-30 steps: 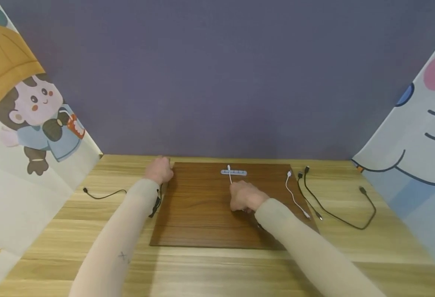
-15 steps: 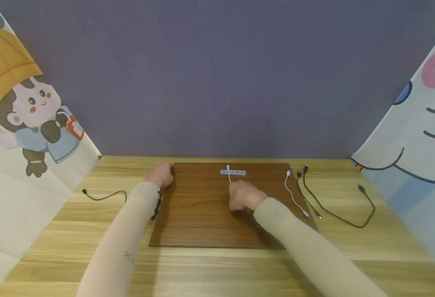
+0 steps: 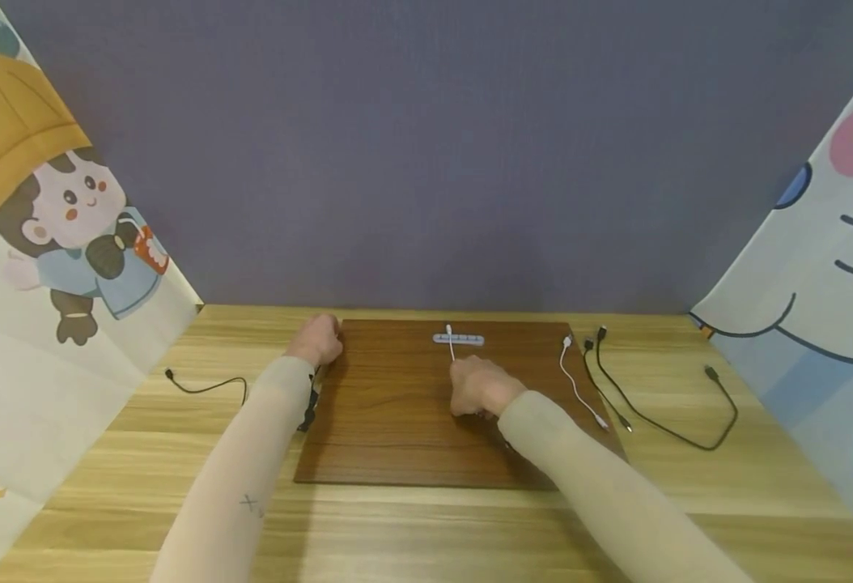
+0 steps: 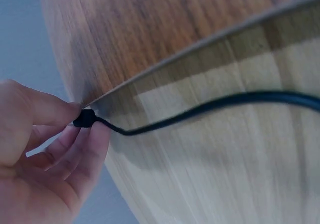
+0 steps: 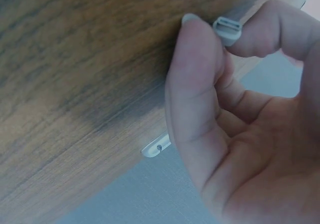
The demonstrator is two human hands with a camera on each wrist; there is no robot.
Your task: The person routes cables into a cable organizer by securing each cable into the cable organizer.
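Observation:
At the far left corner of the dark brown board [image 3: 383, 437], my left hand [image 3: 317, 340] pinches the black plug [image 4: 86, 118] of a black cable [image 4: 200, 109] between thumb and fingers. The cable trails along the lighter table beside the board's edge. Over the board's middle, my right hand [image 3: 481, 387] pinches a white USB plug [image 5: 228, 30] between thumb and index finger. Its white cable [image 3: 451, 350] runs from the hand to the left part of a pale cable clip strip [image 3: 470, 339] near the board's back edge. The hand hides the rest of that cable.
A short white cable [image 3: 575, 385] lies on the board's right side. A black cable [image 3: 603, 389] lies along the right edge, and a longer black cable [image 3: 670, 431] loops farther right. Left of the board, a black cable end [image 3: 204, 389] rests on the table [image 3: 142, 486].
My left forearm has shifted slightly to the right. My right hand stays in place with the white plug, and the loose cables have not moved.

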